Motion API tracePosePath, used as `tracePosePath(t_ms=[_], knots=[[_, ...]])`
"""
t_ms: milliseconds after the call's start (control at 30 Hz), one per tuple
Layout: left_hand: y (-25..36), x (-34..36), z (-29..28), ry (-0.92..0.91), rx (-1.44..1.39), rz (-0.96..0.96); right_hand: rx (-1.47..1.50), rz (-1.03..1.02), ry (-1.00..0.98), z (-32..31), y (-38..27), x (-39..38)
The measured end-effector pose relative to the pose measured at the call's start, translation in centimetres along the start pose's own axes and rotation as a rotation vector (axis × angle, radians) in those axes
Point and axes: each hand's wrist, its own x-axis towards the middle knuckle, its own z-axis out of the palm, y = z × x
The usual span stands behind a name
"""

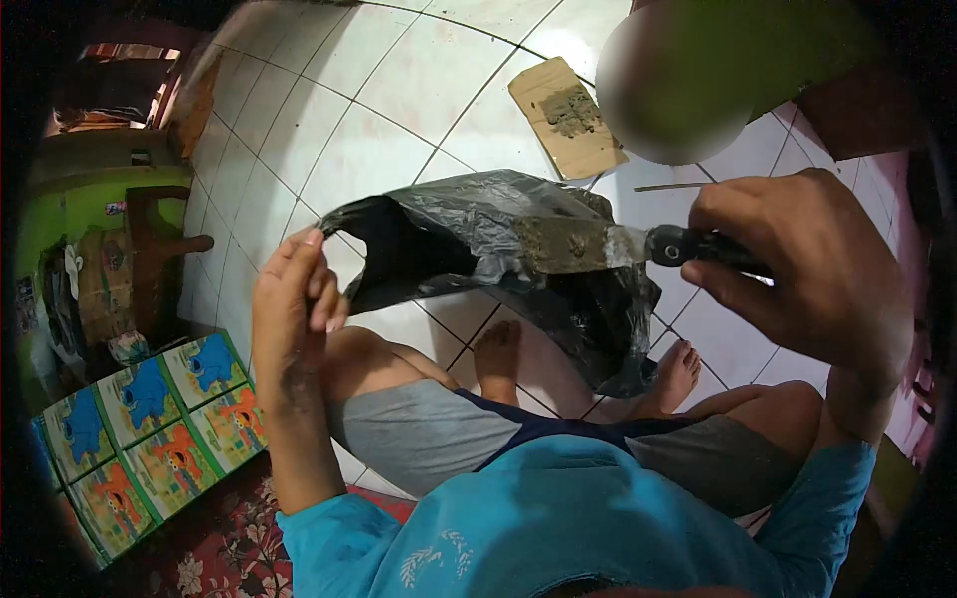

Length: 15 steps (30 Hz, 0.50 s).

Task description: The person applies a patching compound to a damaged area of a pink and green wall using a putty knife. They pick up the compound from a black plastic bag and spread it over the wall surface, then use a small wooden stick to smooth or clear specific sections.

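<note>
From my distant seat, I see the black plastic bag (469, 204) around the middle of the view, a little toward 12 o'clock, hanging between two hands. At 9 o'clock, the left hand (287, 289) pinches the edge of its mouth between thumb and forefinger, with the other fingers loosely curled. Near 3 o'clock, the right hand (817, 254) has its fingers wrapped around the dark handle (713, 249) of a scraper (620, 245). The blade points toward 9 o'clock and lies over the bag; whether they touch, I cannot tell. A gray-brown paste (558, 244) coats the blade, and similar material (573, 112) sits on the cardboard (558, 154) at 1 o'clock.

I judge the bag to be light, soft and rather slippery; it probably folds easily and may tear if pulled by one thin point. I would take hold of its gathered rim, with several layers together. The scraper seems stiff and not heavy, so I would grip only the handle. The paste looks dense and sticky, better not touched with fingers.
</note>
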Motion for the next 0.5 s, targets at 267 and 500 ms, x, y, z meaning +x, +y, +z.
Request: tracePosePath(t_ms=[267,500], knots=[[0.8,-0.1,-0.3,-0.135,-0.096,-0.099,0.098,-0.251,0.028,4.3,-4.4,5.1],[0.2,-0.1,-0.9,-0.227,-0.337,-0.091,-0.161,-0.249,0.041,11.5,-3.0,11.6]])
